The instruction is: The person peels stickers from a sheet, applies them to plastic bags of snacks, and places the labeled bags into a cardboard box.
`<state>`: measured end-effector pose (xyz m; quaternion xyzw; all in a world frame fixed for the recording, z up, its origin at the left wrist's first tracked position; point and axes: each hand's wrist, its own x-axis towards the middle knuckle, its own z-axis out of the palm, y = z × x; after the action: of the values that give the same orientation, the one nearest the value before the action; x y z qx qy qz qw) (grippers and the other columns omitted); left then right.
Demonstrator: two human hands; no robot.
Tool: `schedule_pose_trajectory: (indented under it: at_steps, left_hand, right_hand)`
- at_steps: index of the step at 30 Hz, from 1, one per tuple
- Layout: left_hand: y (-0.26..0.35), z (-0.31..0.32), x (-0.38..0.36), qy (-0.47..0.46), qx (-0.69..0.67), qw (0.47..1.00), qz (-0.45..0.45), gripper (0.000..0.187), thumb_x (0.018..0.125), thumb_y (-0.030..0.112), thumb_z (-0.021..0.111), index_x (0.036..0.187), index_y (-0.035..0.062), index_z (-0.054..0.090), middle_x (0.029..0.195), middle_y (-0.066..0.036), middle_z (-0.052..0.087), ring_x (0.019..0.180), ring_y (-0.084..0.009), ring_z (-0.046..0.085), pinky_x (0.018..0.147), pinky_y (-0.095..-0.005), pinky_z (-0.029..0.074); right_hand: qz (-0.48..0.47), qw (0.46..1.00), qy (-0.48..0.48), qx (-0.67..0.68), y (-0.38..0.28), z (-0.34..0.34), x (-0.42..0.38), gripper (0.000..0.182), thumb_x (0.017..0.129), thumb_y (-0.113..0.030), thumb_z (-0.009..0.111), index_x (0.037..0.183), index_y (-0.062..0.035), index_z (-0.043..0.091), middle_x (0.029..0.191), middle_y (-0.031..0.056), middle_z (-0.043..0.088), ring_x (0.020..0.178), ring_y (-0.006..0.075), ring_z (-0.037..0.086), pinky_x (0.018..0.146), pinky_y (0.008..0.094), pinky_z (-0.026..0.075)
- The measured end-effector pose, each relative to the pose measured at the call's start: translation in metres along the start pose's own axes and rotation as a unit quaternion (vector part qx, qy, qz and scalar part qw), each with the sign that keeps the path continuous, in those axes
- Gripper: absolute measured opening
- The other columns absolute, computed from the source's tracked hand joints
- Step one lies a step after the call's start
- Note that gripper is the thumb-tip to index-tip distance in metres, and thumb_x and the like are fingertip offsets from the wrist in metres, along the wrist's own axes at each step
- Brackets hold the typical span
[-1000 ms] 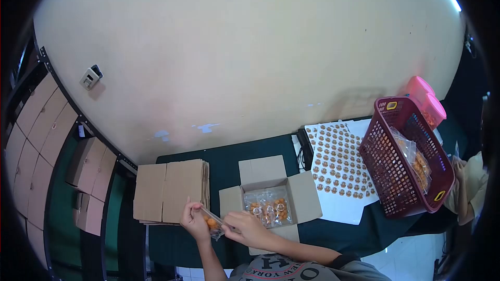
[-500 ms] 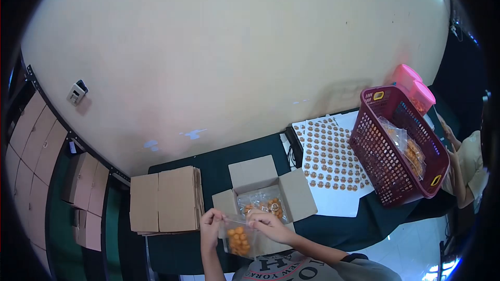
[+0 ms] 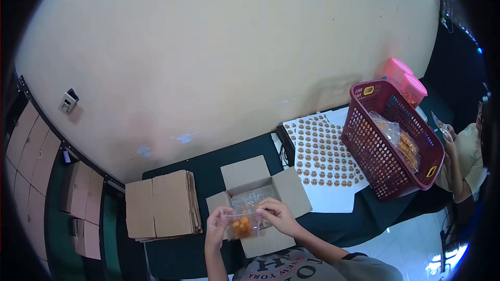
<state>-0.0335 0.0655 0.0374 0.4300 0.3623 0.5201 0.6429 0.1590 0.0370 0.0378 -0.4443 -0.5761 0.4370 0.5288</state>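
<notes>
A clear plastic bag of round orange snacks (image 3: 242, 227) is stretched between my two hands, over the near side of an open cardboard box (image 3: 291, 192). My left hand (image 3: 217, 225) pinches the bag's upper left corner. On the other top corner, the fingers of my right hand (image 3: 277, 217) are closed. Inside the box lie more clear bags (image 3: 249, 200), partly hidden behind my hands and the held bag. The box's flaps are folded outward.
Flattened cardboard boxes (image 3: 161, 205) are stacked at the left. Sheets of round stickers (image 3: 323, 151) lie right of the box. Beyond them stands a maroon basket (image 3: 388, 140) with bagged snacks, near pink containers (image 3: 411, 86). Another person (image 3: 461, 161) is at the far right, holding something clear.
The held bag has moved up, from in front of the box to its near edge, and tilted. The other person's hands have risen into view with a clear item.
</notes>
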Motion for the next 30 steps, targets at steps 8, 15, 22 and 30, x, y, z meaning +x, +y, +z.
schedule_pose_trajectory:
  at_steps: [8,15,22,30]
  left_hand:
    - [-0.022,0.001,-0.008,0.039,0.101,0.994,0.027,0.022,0.082,0.025,0.059,0.075,0.0049,0.054,0.073,0.000,0.053,0.068,-0.0078,0.049,0.063,-0.0214,0.040]
    - [-0.020,-0.007,-0.009,-0.074,-0.028,0.996,-0.045,0.027,0.082,0.030,0.057,0.077,0.0039,0.053,0.075,-0.002,0.053,0.070,-0.0087,0.050,0.063,-0.0232,0.040]
    - [-0.024,-0.005,-0.003,0.023,0.036,0.997,-0.059,0.021,0.085,0.026,0.054,0.081,0.0053,0.052,0.076,-0.002,0.055,0.069,-0.0100,0.054,0.068,-0.0251,0.046]
    - [-0.032,-0.018,-0.003,0.072,0.043,0.996,-0.029,0.021,0.087,0.024,0.051,0.074,0.0077,0.049,0.068,0.002,0.049,0.064,-0.0060,0.048,0.063,-0.0199,0.042]
  right_hand:
    - [0.083,0.990,-0.055,0.096,0.002,0.011,-0.003,0.019,0.085,-0.020,0.054,0.087,-0.0014,0.059,0.073,0.0010,0.050,0.065,0.0064,0.044,0.055,0.0213,0.035]
    - [0.063,0.988,-0.094,0.109,0.011,0.012,-0.003,0.022,0.086,-0.023,0.052,0.077,-0.0029,0.055,0.067,-0.0027,0.044,0.063,0.0041,0.038,0.054,0.0202,0.031]
    - [0.111,0.982,-0.035,0.151,0.024,0.011,0.000,0.021,0.086,-0.021,0.053,0.074,-0.0039,0.053,0.068,-0.0050,0.044,0.062,0.0017,0.036,0.054,0.0185,0.031]
    - [0.031,0.983,-0.137,0.120,0.018,0.019,-0.002,0.018,0.085,-0.025,0.056,0.086,-0.0065,0.056,0.071,-0.0042,0.045,0.064,0.0027,0.038,0.054,0.0186,0.032]
